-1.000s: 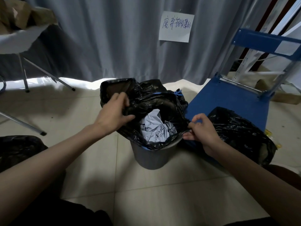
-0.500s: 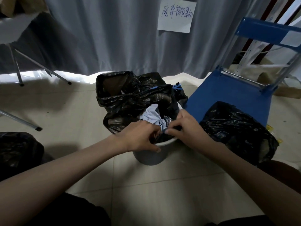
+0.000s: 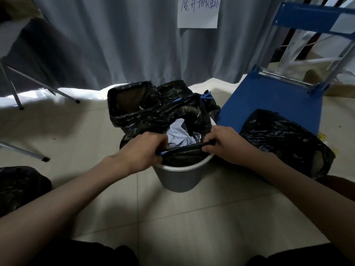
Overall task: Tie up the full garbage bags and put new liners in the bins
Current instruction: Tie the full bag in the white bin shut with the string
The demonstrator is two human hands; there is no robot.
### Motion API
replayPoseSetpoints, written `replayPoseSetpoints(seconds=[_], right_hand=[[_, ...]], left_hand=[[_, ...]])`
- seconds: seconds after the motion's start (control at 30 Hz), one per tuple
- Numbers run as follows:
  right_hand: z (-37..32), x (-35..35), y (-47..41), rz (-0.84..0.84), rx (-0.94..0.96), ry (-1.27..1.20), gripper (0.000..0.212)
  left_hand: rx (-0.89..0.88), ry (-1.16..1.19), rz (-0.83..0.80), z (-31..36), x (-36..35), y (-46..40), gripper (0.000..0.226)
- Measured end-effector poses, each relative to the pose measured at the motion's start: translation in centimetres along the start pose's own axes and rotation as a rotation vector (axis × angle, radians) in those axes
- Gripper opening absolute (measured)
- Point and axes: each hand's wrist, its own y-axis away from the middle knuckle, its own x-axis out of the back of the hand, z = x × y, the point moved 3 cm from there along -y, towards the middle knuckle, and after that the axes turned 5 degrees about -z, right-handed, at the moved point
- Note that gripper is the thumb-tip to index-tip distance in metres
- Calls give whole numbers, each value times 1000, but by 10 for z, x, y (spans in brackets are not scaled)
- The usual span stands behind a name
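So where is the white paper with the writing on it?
In the head view, the white paper hangs on the grey curtain at the top, behind the bin and left of the blue chair.

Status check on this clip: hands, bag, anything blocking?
Left hand and right hand both grip the near hem of the bin liner. Liner still in grey bin, untied, crumpled paper showing. Nothing blocking.
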Motion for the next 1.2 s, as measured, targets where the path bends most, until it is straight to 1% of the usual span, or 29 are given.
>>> replayPoseSetpoints(seconds=[0.1,0.2,0.27,0.3,0.33,0.37,0.43,0.47,0.5,0.53,0.57,0.6,0.63,0.7,0.77,0.87,0.9,1.0,1.1,1.2], right_hand=[[6,13,-1,-8,-77,-49,9],[7,25,-1,-12,-131,-75,7],[6,30,0,-40,-159,-148,6],[4,32,1,-52,-175,-206,10],[3,33,1,-54,-204,-271,16],[2,33,1,-33,-235,-333,25],[2,31,0,93,-280,-403,39],[3,30,0,171,-292,-399,40],[4,29,-1,235,-300,-390,38],[6,28,-1,276,-308,-390,34],[9,26,-2,296,-323,-404,30],[12,25,-3,301,-344,-421,27],[15,22,-3,292,-371,-434,26],[19,15,-4,254,-433,-468,29],[24,8,-5,229,-466,-529,34],[30,9,-3,266,-466,-542,34],[32,11,-2,294,-465,-543,33],[38,13,3,367,-466,-557,29],[38,13,5,392,-453,-548,27],[37,15,3,435,-444,-569,30]], left_hand=[[-54,182,-30,4,18,1,20],[-126,412,-106,22,32,4,18],[-145,531,-183,31,36,5,9],[-148,553,-209,32,37,3,6],[-142,552,-199,32,38,1,6],[-119,528,-140,29,40,-4,10],[-20,407,95,12,45,-16,24],[63,303,209,0,48,-23,33],[163,193,263,-13,49,-28,45],[273,105,249,-26,47,-32,59],[376,58,191,-38,44,-35,72],[451,44,132,-46,41,-36,79],[498,40,93,-50,38,-37,80],[515,21,73,-53,33,-39,69],[483,2,87,-55,33,-43,45],[465,14,112,-58,43,-43,10],[467,18,137,-60,50,-43,4],[496,30,236,-66,73,-38,5],[526,14,279,-67,85,-36,10],[511,16,328,-56,91,-40,13]])
